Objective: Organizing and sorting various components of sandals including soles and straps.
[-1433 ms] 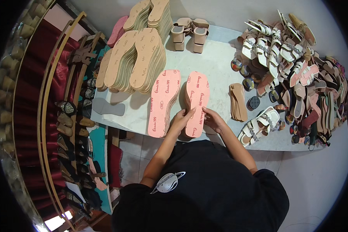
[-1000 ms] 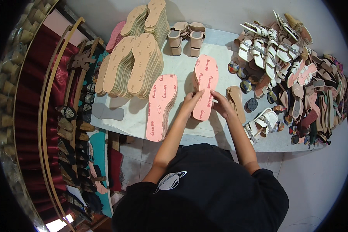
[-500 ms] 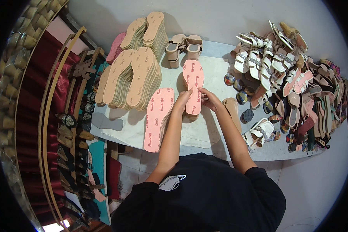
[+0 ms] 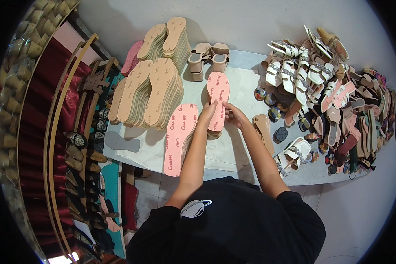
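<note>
A pink printed insole [image 4: 218, 88] lies over the middle of the table, on top of a small stack whose edges show below its lower end. My left hand [image 4: 207, 113] grips its left side, with the thumb on the top face. My right hand [image 4: 235, 116] is closed at the right edge, thumb tip against the insole and fingers curled beside it; their tips are partly hidden. Left of my left forearm is another pile of pink insoles [image 4: 180, 136]. A beige insole-shaped piece [image 4: 263, 132] lies to the right of my right hand.
Tall stacks of tan insoles [image 4: 160, 90] stand at the left, beside a pair of beige heeled sandals [image 4: 201, 59]. White sandals [image 4: 290, 72] and a heap of mixed footwear [image 4: 361, 110] crowd the right. A grey sole-shaped piece [image 4: 122, 141] lies near the left edge. Shelves of shoes [image 4: 77, 154] stand further left.
The held insole has turned slightly, its lower end shifting left. My right hand has moved a little along its right edge toward me. The whole view has shifted slightly.
</note>
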`<state>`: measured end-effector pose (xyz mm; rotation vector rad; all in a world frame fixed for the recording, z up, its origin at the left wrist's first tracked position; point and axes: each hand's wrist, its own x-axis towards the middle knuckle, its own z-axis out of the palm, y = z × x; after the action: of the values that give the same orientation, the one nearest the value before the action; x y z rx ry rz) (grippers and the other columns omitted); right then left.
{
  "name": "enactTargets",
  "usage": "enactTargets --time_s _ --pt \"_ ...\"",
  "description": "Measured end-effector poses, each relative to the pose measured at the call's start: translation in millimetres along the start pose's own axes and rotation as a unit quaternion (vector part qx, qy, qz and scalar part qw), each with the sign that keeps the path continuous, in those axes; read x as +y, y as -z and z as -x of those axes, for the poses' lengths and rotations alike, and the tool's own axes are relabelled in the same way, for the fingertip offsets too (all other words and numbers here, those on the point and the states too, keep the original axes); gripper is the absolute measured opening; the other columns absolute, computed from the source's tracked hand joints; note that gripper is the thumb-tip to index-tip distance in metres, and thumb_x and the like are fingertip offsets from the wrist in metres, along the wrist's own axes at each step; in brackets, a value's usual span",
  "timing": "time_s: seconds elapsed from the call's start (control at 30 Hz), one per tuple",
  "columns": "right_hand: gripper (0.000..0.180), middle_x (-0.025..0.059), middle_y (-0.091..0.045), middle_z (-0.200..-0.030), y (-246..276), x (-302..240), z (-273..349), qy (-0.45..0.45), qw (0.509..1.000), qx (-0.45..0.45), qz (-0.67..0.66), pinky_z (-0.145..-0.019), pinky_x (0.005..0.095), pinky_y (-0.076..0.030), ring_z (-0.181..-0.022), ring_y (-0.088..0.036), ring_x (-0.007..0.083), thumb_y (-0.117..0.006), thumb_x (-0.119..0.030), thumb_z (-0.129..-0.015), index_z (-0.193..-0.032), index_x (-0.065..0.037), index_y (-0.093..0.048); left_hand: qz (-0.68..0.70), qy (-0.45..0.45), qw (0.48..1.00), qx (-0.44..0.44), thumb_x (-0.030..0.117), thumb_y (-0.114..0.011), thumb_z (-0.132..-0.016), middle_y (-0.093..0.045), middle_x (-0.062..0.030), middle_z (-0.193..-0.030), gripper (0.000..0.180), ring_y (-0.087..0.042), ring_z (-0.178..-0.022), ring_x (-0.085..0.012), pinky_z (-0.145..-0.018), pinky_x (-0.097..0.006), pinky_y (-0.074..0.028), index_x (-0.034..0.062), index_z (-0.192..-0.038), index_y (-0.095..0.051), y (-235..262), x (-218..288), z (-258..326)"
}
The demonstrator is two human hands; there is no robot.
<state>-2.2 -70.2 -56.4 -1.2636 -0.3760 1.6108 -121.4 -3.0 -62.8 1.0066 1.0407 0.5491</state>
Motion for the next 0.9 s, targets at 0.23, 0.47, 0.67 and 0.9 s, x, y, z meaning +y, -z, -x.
enactTargets --time_s 0.23,0.47,0.67,0.9 --pt "0.029 -0.0065 -0.046 -0.059 -3 -3 2 0.003 1.0 -0.001 -0.017 -0.058 0.0213 -0.034 -0.051 -0.036 0.0049 -0.062 -0.042 -0.07 -0.075 -0.015 -0.053 0.005 0.001 1.0 0.008 0.029 -0.042 -0.085 -0.058 -0.0158 -0.091 0.042 -0.058 -0.078 -0.0198 -0.067 -0.029 -0.046 -0.0072 -0.106 -0.044 -3 12 11" --pt "0.025 -0.0079 -0.045 -0.052 -5 -2 3 0.003 0.999 0.033 -0.034 -0.053 0.0204 -0.033 -0.045 -0.034 0.0043 -0.062 -0.04 -0.071 -0.073 -0.016 -0.054 -0.012 -0.011 1.0 0.019 0.03 -0.045 -0.084 -0.056 -0.0168 -0.095 0.044 -0.058 -0.08 -0.0206 -0.069 -0.029 -0.046 -0.0077 -0.106 -0.044 -5 6 6" --pt "0.023 -0.0087 -0.042 -0.049 2 -1 2 -0.002 0.999 0.022 -0.043 -0.051 0.0198 -0.032 -0.044 -0.033 0.0047 -0.061 -0.038 -0.072 -0.07 -0.017 -0.053 -0.023 -0.011 1.0 0.009 0.031 -0.042 -0.086 -0.057 -0.0125 -0.093 0.042 -0.057 -0.079 -0.0169 -0.069 -0.027 -0.045 -0.0051 -0.109 -0.044 -3 -8 -9" --pt "0.026 -0.0085 -0.044 -0.052 11 -5 6 -0.003 0.999 0.022 -0.024 -0.053 0.0199 -0.033 -0.048 -0.036 0.005 -0.06 -0.042 -0.072 -0.072 -0.017 -0.053 -0.009 -0.014 1.0 -0.012 0.031 -0.041 -0.087 -0.057 -0.0119 -0.093 0.042 -0.057 -0.079 -0.0166 -0.069 -0.028 -0.046 -0.0038 -0.11 -0.043 -13 -6 -7"
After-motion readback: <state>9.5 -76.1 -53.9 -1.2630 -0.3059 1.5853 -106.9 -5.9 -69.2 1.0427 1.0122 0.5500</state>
